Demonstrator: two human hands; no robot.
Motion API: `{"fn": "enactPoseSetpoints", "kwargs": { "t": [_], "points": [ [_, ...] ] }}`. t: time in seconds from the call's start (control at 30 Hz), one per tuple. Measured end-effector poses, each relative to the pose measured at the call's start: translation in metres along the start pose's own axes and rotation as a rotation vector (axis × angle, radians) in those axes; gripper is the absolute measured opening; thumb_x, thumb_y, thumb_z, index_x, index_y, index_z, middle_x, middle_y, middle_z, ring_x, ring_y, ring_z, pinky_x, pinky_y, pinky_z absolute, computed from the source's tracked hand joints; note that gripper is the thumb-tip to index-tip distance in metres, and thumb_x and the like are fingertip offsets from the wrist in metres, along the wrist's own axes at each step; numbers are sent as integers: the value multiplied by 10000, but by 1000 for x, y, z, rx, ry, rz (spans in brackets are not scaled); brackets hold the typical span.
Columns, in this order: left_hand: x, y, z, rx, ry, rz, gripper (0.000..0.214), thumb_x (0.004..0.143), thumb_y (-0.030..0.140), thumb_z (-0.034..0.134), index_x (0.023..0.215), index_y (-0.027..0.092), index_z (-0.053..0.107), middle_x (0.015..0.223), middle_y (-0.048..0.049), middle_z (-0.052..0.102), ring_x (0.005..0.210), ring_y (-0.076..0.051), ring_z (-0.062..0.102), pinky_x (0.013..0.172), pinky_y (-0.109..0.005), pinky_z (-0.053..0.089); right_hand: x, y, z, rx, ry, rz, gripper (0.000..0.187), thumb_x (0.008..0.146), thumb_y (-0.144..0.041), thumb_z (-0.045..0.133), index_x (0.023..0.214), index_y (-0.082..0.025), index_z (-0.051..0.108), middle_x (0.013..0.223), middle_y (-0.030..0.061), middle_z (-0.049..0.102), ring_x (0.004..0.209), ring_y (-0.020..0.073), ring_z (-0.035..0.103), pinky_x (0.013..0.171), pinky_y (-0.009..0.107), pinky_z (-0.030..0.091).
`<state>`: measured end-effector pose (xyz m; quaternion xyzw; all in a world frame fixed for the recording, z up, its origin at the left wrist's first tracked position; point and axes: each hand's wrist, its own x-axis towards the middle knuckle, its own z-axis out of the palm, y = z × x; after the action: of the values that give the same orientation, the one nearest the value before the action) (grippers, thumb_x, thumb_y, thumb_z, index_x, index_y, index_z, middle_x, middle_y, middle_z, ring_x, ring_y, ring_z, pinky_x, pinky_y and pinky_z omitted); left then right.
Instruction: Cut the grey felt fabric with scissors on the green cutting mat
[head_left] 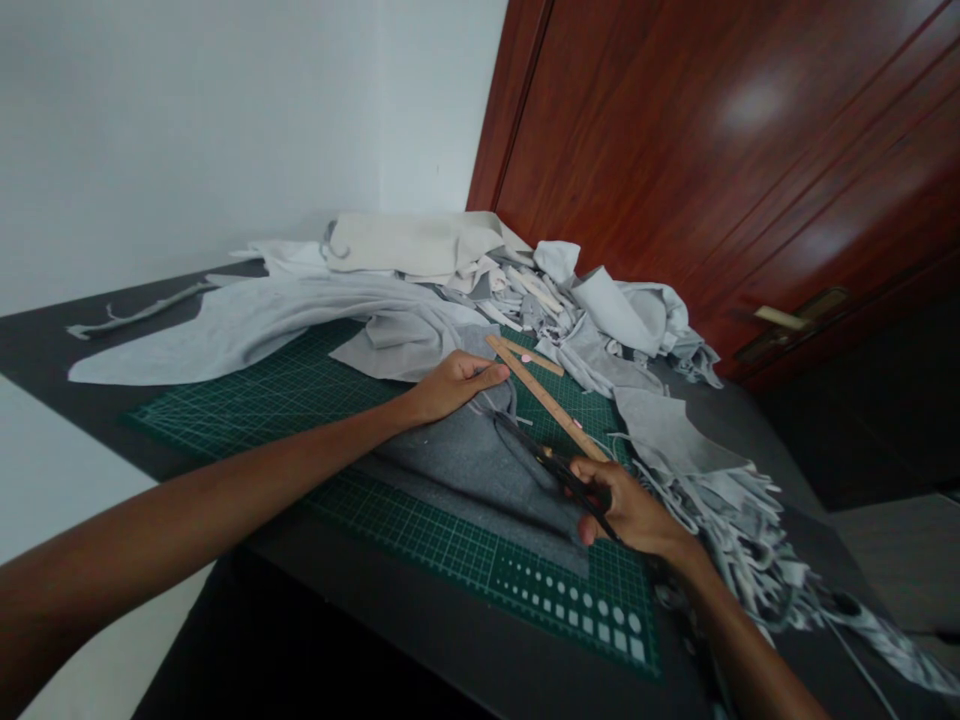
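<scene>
Dark grey fabric (487,480) lies over a green cutting mat (420,530). My left hand (454,385) pinches the fabric's upper edge between thumb and fingers. Black-handled scissors (559,468) are in my right hand (626,505), with fingers wrapped round the handles. Their blades point up and left toward the fabric edge, just below my left hand; whether the blades are closed is hard to make out. A wooden ruler (551,402) lies slantwise on the mat behind the scissors, and a shorter wooden strip (536,360) rests near its far end.
Pale grey cloth (247,315) spreads along the back left. Rolled cream fabric (412,243) and a heap of scraps (525,290) are at the back. Cut strips (750,550) pile up on the dark table (360,610) at the right. Beyond stands a wooden door (675,150).
</scene>
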<state>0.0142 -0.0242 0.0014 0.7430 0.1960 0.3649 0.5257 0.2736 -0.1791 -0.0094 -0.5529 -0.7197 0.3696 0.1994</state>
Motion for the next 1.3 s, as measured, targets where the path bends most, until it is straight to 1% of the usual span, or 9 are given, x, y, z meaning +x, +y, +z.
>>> {"fn": "enactPoseSetpoints", "kwargs": {
  "t": [0.1,0.23,0.47,0.6,0.73,0.87,1.03,1.17,1.3],
  "points": [
    [-2,0,4,-25,-9,-26,535,842,638,574,614,157,528,561,39,470,517,-78,410,448,-181,296,0,2,1,57,-12,16,554,574,-510,886,685,-203,439,685,-63,379,657,120,337,573,239,243],
    [-2,-1,7,-42,-5,0,526,853,617,578,593,167,495,551,49,430,508,-72,380,452,-184,291,1,3,2,116,-19,30,556,556,-471,897,666,-203,423,671,-67,382,635,109,331,555,235,235],
    [-2,-5,9,-9,4,34,550,860,628,566,572,167,481,564,45,420,536,-81,389,482,-194,325,1,8,6,196,-46,85,462,591,-387,869,663,-204,452,601,-76,401,559,95,353,508,224,227],
    [-2,-4,9,-1,17,44,553,868,615,565,561,163,478,557,44,413,530,-81,396,479,-194,326,1,10,6,198,-34,77,485,593,-372,871,640,-207,418,582,-80,382,540,88,342,500,225,218],
    [-3,-3,10,-29,5,81,541,879,589,576,561,163,473,552,47,408,518,-75,381,474,-191,321,2,11,6,188,-34,55,542,579,-451,896,629,-207,415,554,-85,383,522,81,315,491,227,196],
    [-3,-2,11,-32,13,81,548,873,593,573,551,175,425,542,58,354,503,-72,333,467,-196,287,4,11,8,231,-42,61,552,588,-555,879,654,-206,456,540,-76,434,497,89,368,477,230,216],
    [-5,0,12,-12,44,52,534,856,619,566,584,166,489,566,46,397,531,-84,361,468,-196,286,3,14,6,273,-54,86,536,609,-570,866,680,-196,489,560,-67,474,502,89,417,471,211,251],
    [-7,3,14,-6,95,78,554,857,626,564,561,170,458,550,51,382,514,-77,341,463,-194,273,0,17,3,308,-125,102,525,649,-602,827,723,-187,514,541,-53,530,481,95,455,458,203,258],
    [-9,5,17,33,152,138,560,891,596,548,542,168,452,534,50,372,497,-75,338,470,-201,280,-3,14,1,352,-174,133,541,669,-649,785,747,-179,528,508,-50,538,442,85,422,440,200,242]
  ]
}}
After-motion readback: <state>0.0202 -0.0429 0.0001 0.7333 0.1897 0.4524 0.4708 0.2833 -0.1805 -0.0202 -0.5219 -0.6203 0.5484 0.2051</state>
